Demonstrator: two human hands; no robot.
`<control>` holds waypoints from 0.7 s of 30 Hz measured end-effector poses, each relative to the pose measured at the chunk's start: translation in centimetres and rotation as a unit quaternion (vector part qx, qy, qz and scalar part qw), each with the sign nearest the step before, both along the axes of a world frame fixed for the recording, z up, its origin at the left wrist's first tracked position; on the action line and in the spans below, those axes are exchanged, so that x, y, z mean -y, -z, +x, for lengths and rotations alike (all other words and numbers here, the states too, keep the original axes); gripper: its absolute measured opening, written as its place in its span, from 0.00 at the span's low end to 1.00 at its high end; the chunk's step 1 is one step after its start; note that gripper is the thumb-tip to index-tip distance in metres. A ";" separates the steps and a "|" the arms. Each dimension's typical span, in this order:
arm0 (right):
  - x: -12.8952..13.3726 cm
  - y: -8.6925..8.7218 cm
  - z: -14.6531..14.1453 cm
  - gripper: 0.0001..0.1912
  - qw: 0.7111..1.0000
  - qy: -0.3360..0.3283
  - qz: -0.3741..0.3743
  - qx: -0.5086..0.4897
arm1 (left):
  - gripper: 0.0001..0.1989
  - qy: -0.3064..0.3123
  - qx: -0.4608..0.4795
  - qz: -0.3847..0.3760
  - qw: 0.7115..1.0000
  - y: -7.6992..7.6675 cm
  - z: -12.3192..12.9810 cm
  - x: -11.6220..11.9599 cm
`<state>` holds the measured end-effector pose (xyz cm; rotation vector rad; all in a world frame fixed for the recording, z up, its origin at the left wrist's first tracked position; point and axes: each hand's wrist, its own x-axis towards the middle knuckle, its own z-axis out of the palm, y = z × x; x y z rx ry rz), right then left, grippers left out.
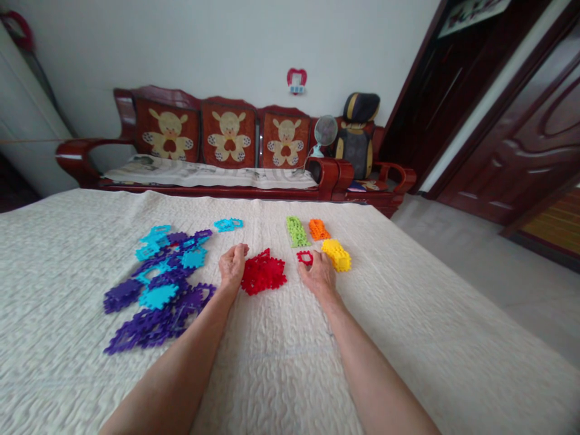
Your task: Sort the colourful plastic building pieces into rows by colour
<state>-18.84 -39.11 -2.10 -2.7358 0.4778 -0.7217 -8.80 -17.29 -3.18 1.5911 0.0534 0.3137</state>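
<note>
A pile of red toothed pieces lies between my two hands. My left hand rests at the pile's left edge with its fingers curled; what they hold, if anything, is hidden. On the right, my right hand has its fingertips on a red frame-shaped piece. Just beyond that hand sit a yellow stack, an orange stack and a light green group. Two or so light blue pieces lie behind my left hand.
Mixed purple pieces and light blue pieces spread over the left side of the quilted cover. A wooden sofa with bear cushions stands beyond the far edge, near a small fan.
</note>
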 end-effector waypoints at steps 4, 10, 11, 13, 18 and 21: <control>0.1 0.1 0.1 0.21 1.000 -0.004 0.006 0.011 | 0.21 -0.002 0.002 0.010 1.000 -0.1 -0.2 -0.1; 0.2 0.4 0.0 0.18 1.000 -0.007 0.020 0.024 | 0.22 -0.011 0.001 0.026 1.000 -0.5 0.0 -0.3; 0.2 0.4 0.0 0.17 1.000 -0.007 0.019 0.023 | 0.23 -0.014 -0.001 0.021 1.000 -0.5 0.1 -0.4; 0.3 0.5 0.0 0.18 1.000 -0.009 0.013 0.022 | 0.23 -0.019 -0.013 0.006 1.000 -0.4 0.4 -0.5; 0.5 0.7 0.0 0.18 0.999 -0.021 0.000 0.027 | 0.23 -0.015 -0.034 -0.005 0.999 0.2 0.9 -0.8; 0.5 0.7 0.0 0.18 0.999 -0.020 -0.001 0.025 | 0.23 -0.012 -0.038 -0.007 0.999 0.2 0.9 -0.9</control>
